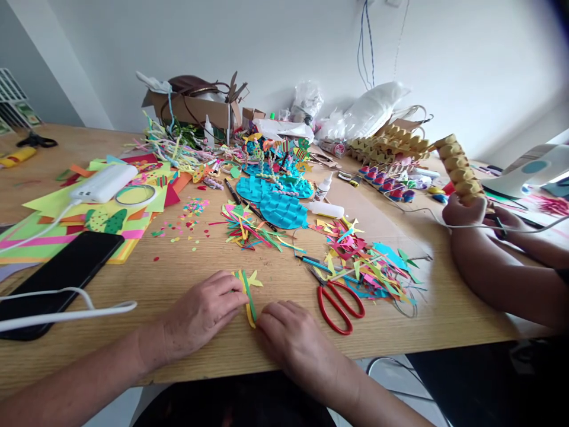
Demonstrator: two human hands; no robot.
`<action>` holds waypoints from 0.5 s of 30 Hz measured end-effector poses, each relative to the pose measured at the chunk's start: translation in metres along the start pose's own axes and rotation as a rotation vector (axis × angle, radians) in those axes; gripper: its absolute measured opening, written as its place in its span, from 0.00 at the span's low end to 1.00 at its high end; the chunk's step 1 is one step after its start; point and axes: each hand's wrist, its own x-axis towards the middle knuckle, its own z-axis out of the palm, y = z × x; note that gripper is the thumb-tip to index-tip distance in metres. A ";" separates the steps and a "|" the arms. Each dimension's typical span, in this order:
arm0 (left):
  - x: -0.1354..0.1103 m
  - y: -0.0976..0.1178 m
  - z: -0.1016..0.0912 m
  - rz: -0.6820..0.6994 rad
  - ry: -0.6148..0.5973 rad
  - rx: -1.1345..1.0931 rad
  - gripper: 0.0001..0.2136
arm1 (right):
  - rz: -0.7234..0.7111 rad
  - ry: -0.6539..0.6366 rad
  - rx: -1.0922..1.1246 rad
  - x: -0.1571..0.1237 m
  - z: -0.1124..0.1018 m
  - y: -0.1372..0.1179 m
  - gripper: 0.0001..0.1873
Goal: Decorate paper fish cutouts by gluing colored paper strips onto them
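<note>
Near the table's front edge, my left hand point(202, 311) pinches a small yellow paper cutout point(255, 279) with a forked end; the rest of that cutout is hidden under my fingers. A narrow green paper strip point(250, 296) and a yellow-orange strip point(249, 314) run from my left fingertips toward my right hand point(291, 335). My right fingers are curled closed at the lower ends of these strips, and their tips are hidden. Red-handled scissors point(341, 305) lie right of my hands, beside a blue pen point(329, 268).
Paper scraps point(373, 267) lie behind the scissors. Blue textured paper discs point(282, 207) carry small decorations mid-table. At left are a black phone point(62, 279), a white power bank point(104, 182) and coloured sheets point(26, 228). On the right, another person's hands point(464, 210) hold an egg-carton strip point(457, 166).
</note>
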 end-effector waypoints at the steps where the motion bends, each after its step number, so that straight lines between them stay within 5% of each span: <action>1: 0.001 0.000 0.001 -0.001 -0.001 0.011 0.08 | 0.047 0.022 0.052 0.000 -0.001 0.002 0.04; 9: 0.012 0.009 0.002 -0.068 -0.022 -0.152 0.11 | 0.246 0.179 0.283 0.010 -0.011 0.008 0.06; 15: 0.018 0.009 0.009 -0.150 0.076 -0.216 0.07 | 0.323 0.211 0.474 0.012 -0.015 0.008 0.02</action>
